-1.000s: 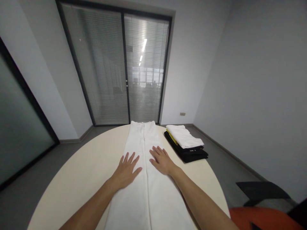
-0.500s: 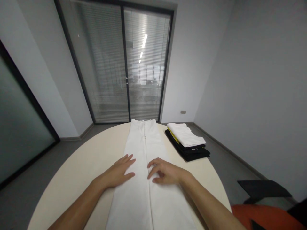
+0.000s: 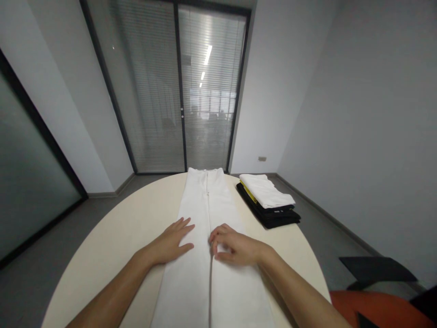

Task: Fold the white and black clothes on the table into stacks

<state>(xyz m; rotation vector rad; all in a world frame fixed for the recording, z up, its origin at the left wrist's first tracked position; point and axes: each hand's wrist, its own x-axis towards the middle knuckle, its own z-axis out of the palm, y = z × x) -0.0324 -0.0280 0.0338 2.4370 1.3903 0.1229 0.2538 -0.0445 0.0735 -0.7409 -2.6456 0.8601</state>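
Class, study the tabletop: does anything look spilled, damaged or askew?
Nothing looks spilled or damaged. Only the folded stack is slightly uneven: its white top piece doesn't line up with the black layers beneath.

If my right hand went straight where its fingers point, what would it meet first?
Past the white garment beneath it, your right hand would probably meet your left hand first, though depth is hard to judge.

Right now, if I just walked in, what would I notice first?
Probably the long white garment laid along the round table, mid-picture, with the left hand spread on it and the right hand curled at its middle line. Next, maybe the white-topped stack of folded clothes on the table's right, then the orange chair seat, lower right.
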